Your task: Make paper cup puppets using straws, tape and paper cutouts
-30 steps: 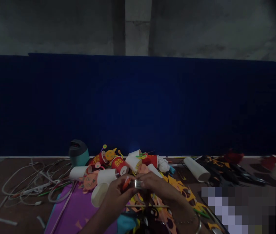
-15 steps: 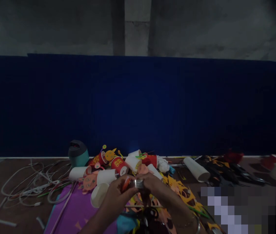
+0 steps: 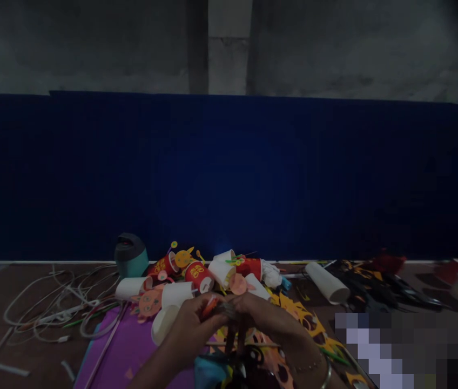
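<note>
My left hand (image 3: 194, 323) is closed around a small item with an orange part (image 3: 210, 306) and a shiny, silvery round part (image 3: 226, 309); its exact kind is too blurred to tell. Against the silvery end, my right hand (image 3: 259, 313) has its fingers bent and pressed. Both hands meet above a heap of coloured paper cut-outs (image 3: 263, 340). Just left of my left hand lies a white paper cup (image 3: 164, 324) on its side. Beyond it are a white cup (image 3: 177, 293) and an orange animal-face cut-out (image 3: 149, 303).
Purple paper (image 3: 132, 346) covers the table's front left. Tangled white cables (image 3: 62, 308) and a teal-and-black device (image 3: 130, 255) stand left. Red cups (image 3: 199, 276) lie behind my hands. To the right are a white paper tube (image 3: 327, 282), yellow cut-paper scraps (image 3: 294, 308) and dark tools (image 3: 407, 289).
My right fingers have shifted slightly over the silvery part, and its bright face shows less. Both hands stay in nearly the same place.
</note>
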